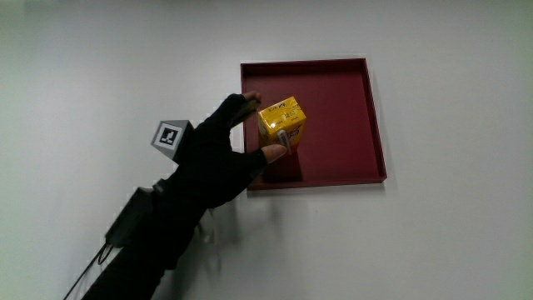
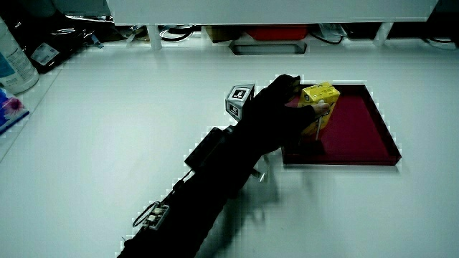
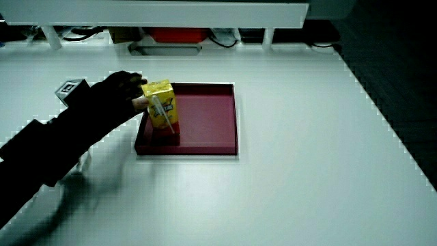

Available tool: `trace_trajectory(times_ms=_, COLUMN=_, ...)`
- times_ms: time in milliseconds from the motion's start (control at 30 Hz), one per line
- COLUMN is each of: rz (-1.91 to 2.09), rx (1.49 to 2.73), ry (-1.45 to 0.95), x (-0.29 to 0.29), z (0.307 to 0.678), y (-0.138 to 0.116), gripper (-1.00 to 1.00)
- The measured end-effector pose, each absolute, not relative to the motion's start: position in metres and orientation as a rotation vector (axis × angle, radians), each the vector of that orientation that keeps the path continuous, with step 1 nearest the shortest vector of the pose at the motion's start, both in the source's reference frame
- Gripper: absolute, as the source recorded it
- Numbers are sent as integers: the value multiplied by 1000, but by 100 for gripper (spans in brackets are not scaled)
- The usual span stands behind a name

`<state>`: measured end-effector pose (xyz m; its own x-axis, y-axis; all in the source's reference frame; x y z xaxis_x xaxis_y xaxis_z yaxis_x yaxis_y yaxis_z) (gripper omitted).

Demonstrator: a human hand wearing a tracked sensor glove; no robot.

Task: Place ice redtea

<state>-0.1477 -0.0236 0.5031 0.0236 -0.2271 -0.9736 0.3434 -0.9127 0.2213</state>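
A yellow iced red tea carton (image 1: 282, 122) stands upright inside the dark red tray (image 1: 341, 125), close to the tray's corner nearest the person. The hand (image 1: 237, 146) is shut on the carton, with the thumb on its nearer face and the other fingers round its farther edge. The white patterned cube (image 1: 171, 136) sits on the back of the hand. In both side views the carton (image 2: 320, 104) (image 3: 162, 104) shows a straw on its side, and the hand (image 2: 287, 107) (image 3: 119, 92) holds it over the tray rim.
The tray (image 2: 358, 136) (image 3: 208, 119) lies on a white table and holds nothing else. A low partition with cables and boxes under it (image 2: 269, 32) runs along the table's edge farthest from the person. A bottle (image 2: 11, 57) stands at the table's side.
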Motion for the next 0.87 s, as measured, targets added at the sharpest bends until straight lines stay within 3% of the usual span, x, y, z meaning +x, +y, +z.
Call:
trace_trajectory(times_ms=100, rz=-1894, rx=1891, ry=151, x=-156, z=483, y=-25, gripper=-82)
trace_trajectory(times_ms=300, rz=-1759, rx=1995, ry=177, x=-183, z=458, y=-21, gripper=-100)
trace_trajectory(times_ms=533, rz=-1673, rx=2103, ry=330, x=-206, z=436, y=-5, gripper=-100)
trace_trajectory(times_ms=867, rz=-1653, rx=2093, ry=408, x=-217, z=413, y=19, gripper=-100)
